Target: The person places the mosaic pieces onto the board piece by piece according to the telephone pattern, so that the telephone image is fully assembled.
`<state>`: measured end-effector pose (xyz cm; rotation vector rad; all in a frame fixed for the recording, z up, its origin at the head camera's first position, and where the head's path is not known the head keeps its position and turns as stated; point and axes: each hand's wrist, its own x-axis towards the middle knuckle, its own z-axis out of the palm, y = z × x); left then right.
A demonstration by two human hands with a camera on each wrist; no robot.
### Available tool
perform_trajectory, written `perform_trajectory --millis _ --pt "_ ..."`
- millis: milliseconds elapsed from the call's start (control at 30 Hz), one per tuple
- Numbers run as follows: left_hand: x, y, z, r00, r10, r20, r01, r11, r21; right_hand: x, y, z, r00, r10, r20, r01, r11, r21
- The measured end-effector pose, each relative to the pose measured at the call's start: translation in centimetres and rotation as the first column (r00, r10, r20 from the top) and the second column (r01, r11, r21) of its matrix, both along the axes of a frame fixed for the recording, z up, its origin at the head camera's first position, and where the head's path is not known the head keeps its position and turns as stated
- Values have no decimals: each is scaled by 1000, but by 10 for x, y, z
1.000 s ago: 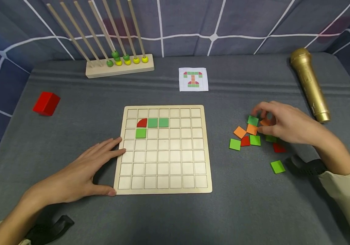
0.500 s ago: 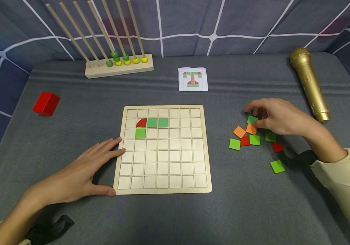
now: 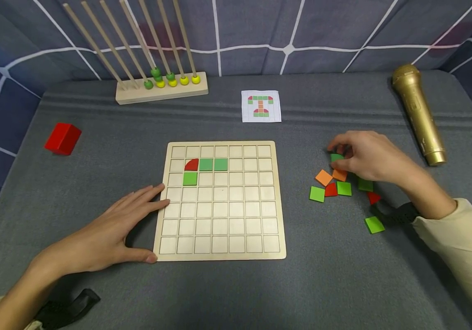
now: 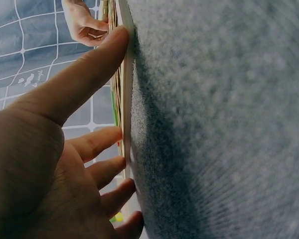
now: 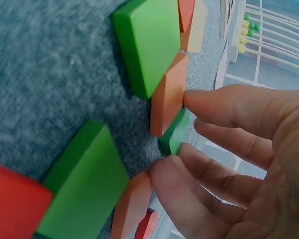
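Grey cloth (image 3: pixel 227 293) covers my work surface, faintly creased toward far edge; dark blue fabric (image 3: pixel 252 30) with white grid lines rises behind and at both sides. Far side: bead rack (image 3: pixel 161 94) left, patterned card (image 3: pixel 261 106) middle, gold microphone (image 3: pixel 419 117) right; red block (image 3: pixel 63 139) nearer, at left. Wooden board (image 3: pixel 219 211) lies mid-surface, four tiles (image 3: pixel 190 178) in its cells. My left hand (image 3: pixel 116 233), fingers spread, touches its left edge. Well apart, my right hand (image 3: pixel 372 156) arches over dark green tile (image 3: pixel 337 157) right of board (cannot tell whether I grip it), orange tile (image 3: pixel 339 175) just beside.

Darker green tile (image 3: pixel 337 157) partly behind right hand (image 3: pixel 374 156)
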<state>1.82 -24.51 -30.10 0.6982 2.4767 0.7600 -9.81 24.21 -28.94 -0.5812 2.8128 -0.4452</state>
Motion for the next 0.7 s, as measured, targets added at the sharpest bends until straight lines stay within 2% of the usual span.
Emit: perform_trajectory --millis 267,700 --pt "0 0 -1 1000 -1 -9 1 1000 -1 -1 -3 0 999 18 -45 -20 999 -28" --pt "0 0 0 1000 4 1 -4 1000 8 -2 -6 -3 995 77 -60 -80 996 -50"
